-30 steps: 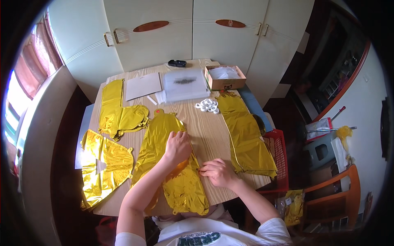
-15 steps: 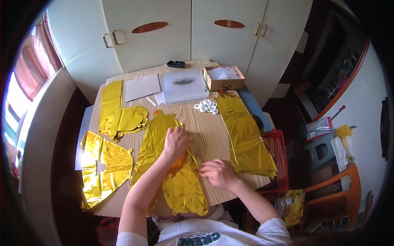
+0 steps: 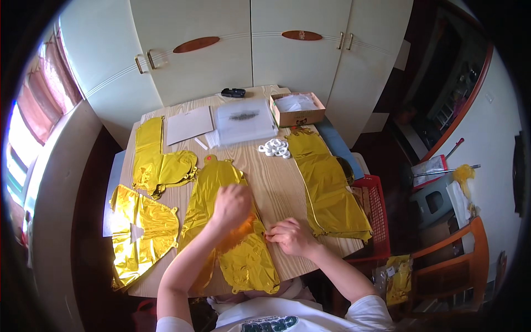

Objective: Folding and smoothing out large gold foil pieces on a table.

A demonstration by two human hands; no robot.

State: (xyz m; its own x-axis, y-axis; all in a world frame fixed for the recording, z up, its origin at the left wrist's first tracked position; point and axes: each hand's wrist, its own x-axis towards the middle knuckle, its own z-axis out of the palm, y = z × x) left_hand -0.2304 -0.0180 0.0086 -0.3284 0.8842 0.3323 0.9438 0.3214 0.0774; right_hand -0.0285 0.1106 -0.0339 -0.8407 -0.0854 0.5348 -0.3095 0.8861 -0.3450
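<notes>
Gold foil balloon (image 3: 221,182) lies under the left hand's (image 3: 232,206) flattened fingers; right hand (image 3: 289,237) fingertips pinch its edge.

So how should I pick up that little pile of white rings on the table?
Probably from straight above, pinching the pile of white rings by its outer edges. It lies flat and loose on the wooden table, so a sideways push would likely scatter it. Come from the near side, where the wood is bare; the long gold foil balloon lies just to its right and the cardboard box stands behind.
</notes>
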